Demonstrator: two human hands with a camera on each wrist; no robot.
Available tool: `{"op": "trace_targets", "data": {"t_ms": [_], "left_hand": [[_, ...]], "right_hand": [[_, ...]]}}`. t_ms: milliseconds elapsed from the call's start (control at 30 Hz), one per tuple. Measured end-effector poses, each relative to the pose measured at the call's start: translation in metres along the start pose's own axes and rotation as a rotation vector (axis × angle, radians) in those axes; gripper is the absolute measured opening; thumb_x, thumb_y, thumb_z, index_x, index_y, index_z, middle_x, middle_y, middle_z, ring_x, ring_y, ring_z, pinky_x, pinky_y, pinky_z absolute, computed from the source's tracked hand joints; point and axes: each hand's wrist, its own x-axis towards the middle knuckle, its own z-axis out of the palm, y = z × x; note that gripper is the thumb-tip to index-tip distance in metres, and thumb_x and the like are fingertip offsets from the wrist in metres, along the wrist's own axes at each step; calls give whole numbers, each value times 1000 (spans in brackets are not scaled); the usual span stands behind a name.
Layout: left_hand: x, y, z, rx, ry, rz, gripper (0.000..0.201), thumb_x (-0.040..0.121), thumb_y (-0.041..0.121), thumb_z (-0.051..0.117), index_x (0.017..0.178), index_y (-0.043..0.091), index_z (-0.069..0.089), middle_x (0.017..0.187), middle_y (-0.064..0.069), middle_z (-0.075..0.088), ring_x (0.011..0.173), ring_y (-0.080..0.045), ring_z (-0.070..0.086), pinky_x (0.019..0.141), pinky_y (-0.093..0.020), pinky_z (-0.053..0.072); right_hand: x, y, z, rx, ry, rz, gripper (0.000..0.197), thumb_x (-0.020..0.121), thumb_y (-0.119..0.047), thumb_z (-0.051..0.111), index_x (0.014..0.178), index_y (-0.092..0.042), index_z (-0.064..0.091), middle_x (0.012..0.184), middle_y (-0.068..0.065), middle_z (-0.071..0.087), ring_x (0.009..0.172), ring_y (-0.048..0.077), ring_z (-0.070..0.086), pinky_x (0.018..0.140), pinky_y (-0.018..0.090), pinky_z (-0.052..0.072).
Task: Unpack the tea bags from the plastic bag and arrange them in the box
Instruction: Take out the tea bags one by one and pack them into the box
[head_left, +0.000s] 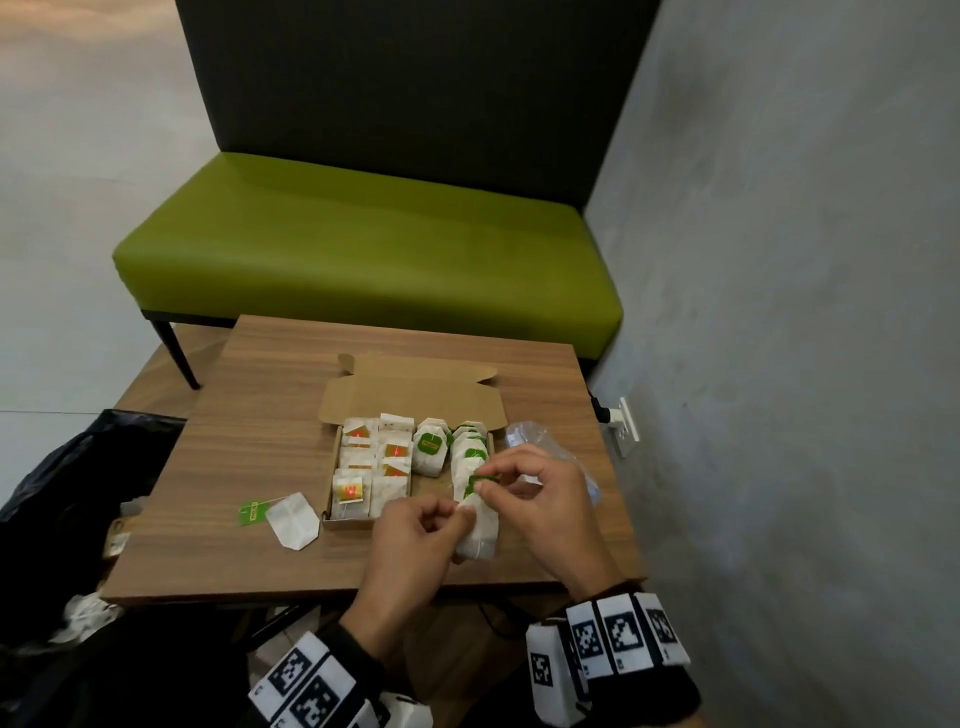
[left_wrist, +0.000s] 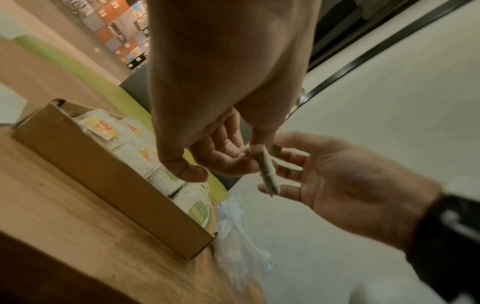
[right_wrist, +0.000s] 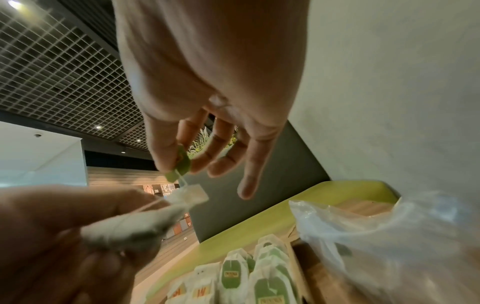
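Your left hand (head_left: 410, 540) pinches a white tea bag (head_left: 480, 530) between thumb and fingers, just above the near edge of the wooden bench (head_left: 249, 395). Your right hand (head_left: 535, 499) pinches that bag's green paper tag (head_left: 480, 475) between thumb and forefinger; the other right fingers hang loosely spread. In the right wrist view the tag (right_wrist: 182, 162) joins the bag (right_wrist: 145, 226) by a short white string, and the two hands sit close together, the bag spanning the gap.

The open cardboard box (head_left: 415, 400) sits mid-bench, lid flap folded back toward the far side. Inside, the left rows hold tea bags with red-and-yellow tags (head_left: 353, 488); the right rows hold tea bags with green tags (head_left: 431, 447), standing on edge and packed against one another. The box's near right corner is hidden behind your hands.

The clear plastic bag (head_left: 530, 441) lies crumpled just beside the box's right wall, partly behind your right hand. Whether anything is left in it cannot be told.

One loose tea bag (head_left: 292, 519) lies flat on the bench just left of the box, its green tag (head_left: 251, 512) stretched out to its left on the string.

Off the bench: a green upholstered seat (head_left: 363, 249) beyond the far edge, a black refuse bag (head_left: 67, 478) at your left.
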Motion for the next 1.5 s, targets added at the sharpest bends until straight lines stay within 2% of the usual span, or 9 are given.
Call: {"op": "trace_targets", "data": {"t_ms": [133,333,467,633,900,1000,1133,1300,1500], "left_hand": [[3,2,-4,-164,-32,-141,17,92,11,64,85,-1,73,71,-10,68,57,-11,57,54,-21,45],[4,3,-6,-391,-85,-304,22,95,16,59,96,1,74,79,-10,70,64,-15,59,64,-30,46],[7,-3,-13,-381,-119,-262,21,92,22,65,94,3,74,83,-11,70,73,-18,62,67,-31,46],[5,-3,-18,-292,-91,-119,13,90,10,65,97,2,72,92,-13,75,80,-15,68,68,-23,54],[27,-7,-43,444,-118,242,7,88,21,73,94,24,73,82,8,70,74,-7,63,62,-16,50],[45,0,-50,588,-172,249,3,87,20,72,88,23,74,80,7,71,73,-8,62,65,-21,49],[81,9,-53,728,-62,272,7,87,22,72,83,27,70,77,13,67,71,-4,59,67,-26,47],[111,7,-37,893,31,239,4,84,29,74,83,30,71,77,15,66,84,-11,64,90,-44,51],[123,-8,-23,911,108,68,15,77,27,81,67,24,71,79,2,72,83,-19,67,74,-32,53]], "right_hand": [[-13,9,-2,-32,-79,-61,17,79,-12,81,89,-26,79,106,-11,66,108,7,61,87,20,52],[-17,19,2,-91,-94,-59,18,82,-23,79,99,-30,79,114,-15,64,114,4,58,94,20,49],[-19,21,4,-45,-110,-34,16,85,-28,74,101,-32,78,117,-14,63,115,5,59,94,20,50],[-22,25,15,248,19,187,27,84,-9,76,109,-17,73,99,3,75,93,14,71,81,27,59],[-18,38,31,298,-39,278,12,82,-4,77,89,-13,74,85,5,76,80,13,72,73,24,58],[-14,43,35,264,-29,313,11,82,-8,77,89,-17,74,86,2,76,81,12,72,76,28,59],[-10,54,32,158,111,298,3,87,-19,74,89,-20,74,85,-1,76,83,16,71,79,30,59],[-16,60,25,169,139,302,4,87,-16,73,87,-20,75,82,1,75,81,20,71,77,33,59],[-20,69,22,175,155,287,7,87,-15,73,86,-21,74,84,1,76,79,22,72,77,39,60]]}}
